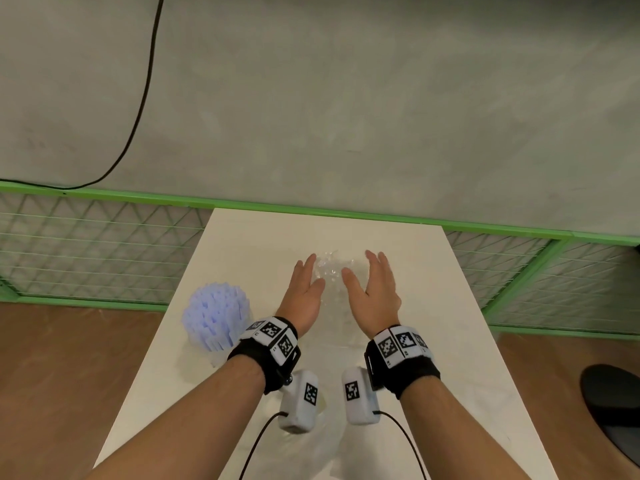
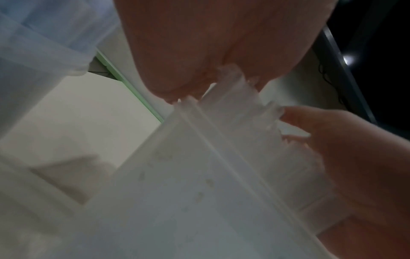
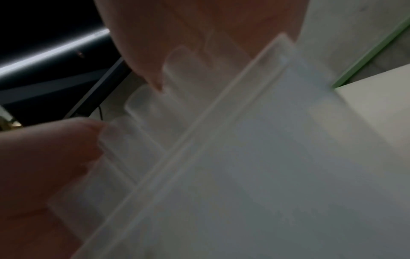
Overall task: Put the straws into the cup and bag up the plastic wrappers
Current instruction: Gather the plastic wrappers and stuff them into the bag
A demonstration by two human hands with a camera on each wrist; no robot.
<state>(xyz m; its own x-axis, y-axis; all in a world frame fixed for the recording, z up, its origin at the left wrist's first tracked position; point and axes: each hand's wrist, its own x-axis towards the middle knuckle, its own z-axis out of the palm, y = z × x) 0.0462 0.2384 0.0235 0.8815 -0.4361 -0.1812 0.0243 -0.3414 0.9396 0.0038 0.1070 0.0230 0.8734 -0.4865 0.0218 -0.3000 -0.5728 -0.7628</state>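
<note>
Both hands, left hand (image 1: 304,289) and right hand (image 1: 374,289), flat-fingered, flank crinkled clear wrappers (image 1: 329,268).

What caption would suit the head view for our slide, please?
Both hands, left and right, gather clear wrappers on the table; straws fill the cup.

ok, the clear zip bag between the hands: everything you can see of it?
The clear zip bag is thin, see-through plastic with a ridged zip strip across its mouth. It lies on the white table between both hands, mouth towards the far edge. Clear wrappers stick out past the strip. The left hand and right hand, fingers straight, flank it; fingertips touch the wrapper ends. The wrist views are blurred.
</note>
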